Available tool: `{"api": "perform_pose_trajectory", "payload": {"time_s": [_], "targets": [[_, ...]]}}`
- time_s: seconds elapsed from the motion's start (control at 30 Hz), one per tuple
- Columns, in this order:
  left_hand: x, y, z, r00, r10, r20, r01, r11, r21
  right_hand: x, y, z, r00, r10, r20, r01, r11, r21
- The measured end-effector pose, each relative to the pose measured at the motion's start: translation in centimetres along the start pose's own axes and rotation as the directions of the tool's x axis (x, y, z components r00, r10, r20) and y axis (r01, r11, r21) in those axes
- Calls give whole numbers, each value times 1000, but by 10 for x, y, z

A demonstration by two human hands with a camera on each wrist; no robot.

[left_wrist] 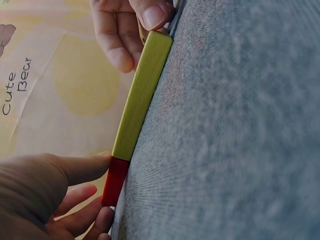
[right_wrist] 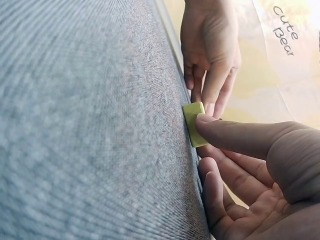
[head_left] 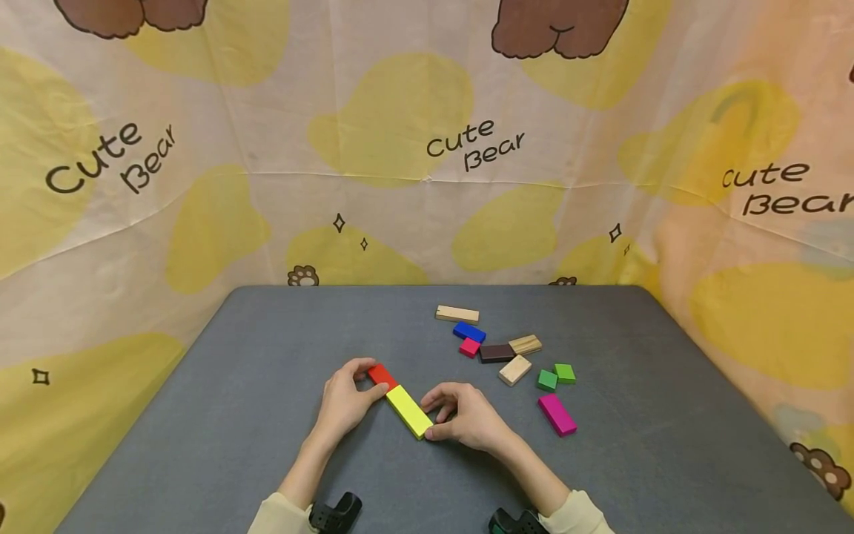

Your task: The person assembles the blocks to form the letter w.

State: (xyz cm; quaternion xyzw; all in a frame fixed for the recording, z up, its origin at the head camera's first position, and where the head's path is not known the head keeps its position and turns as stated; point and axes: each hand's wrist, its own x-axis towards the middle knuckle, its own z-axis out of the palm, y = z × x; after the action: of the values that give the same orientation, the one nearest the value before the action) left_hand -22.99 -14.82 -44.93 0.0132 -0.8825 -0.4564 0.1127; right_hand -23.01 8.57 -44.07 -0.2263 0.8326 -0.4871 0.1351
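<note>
A red wooden block (head_left: 382,377) and a longer yellow block (head_left: 410,412) lie end to end in a slanting line on the grey tabletop. My left hand (head_left: 348,397) holds the red block between thumb and fingers, the thumb close to the joint with the yellow one. At the near end of the yellow block (left_wrist: 142,95), my right hand (head_left: 470,415) pinches it, thumb on the end face and fingers along its right side. The right wrist view shows that thumb (right_wrist: 225,131) pressed against the block's end.
Right of the hands lie a magenta block (head_left: 557,414), two green blocks (head_left: 547,381), a dark brown block (head_left: 497,354) and plain wooden blocks (head_left: 515,370). Farther back are a pink block (head_left: 469,347), a blue block (head_left: 470,331) and a long plain one (head_left: 457,314). A printed curtain hangs behind the table.
</note>
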Motion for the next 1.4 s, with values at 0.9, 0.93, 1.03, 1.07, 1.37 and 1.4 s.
{"api": "perform_pose_trajectory", "payload": {"time_s": [0.9, 0.93, 1.03, 1.07, 1.37, 1.4], "targets": [[-13, 14, -11, 999, 51, 12, -50, 997, -65, -7, -3, -3, 998, -15, 57, 10, 997, 75], [-14, 15, -10, 998, 52, 18, -51, 997, -66, -7, -3, -3, 998, -14, 59, 9, 997, 78], [-14, 16, -8, 999, 47, 25, -45, 997, -66, -7, -3, -2, 998, -11, 66, 6, 997, 81], [-14, 17, -8, 999, 47, 26, -45, 997, -68, -6, -3, -2, 998, -11, 67, 5, 997, 83], [-13, 12, -2, 998, 46, 32, -44, 998, -51, -6, -3, -2, 998, -14, 65, 8, 996, 91], [-13, 12, -1, 999, 43, 33, -41, 998, -46, -6, -3, -2, 998, -15, 68, 9, 995, 96]]}}
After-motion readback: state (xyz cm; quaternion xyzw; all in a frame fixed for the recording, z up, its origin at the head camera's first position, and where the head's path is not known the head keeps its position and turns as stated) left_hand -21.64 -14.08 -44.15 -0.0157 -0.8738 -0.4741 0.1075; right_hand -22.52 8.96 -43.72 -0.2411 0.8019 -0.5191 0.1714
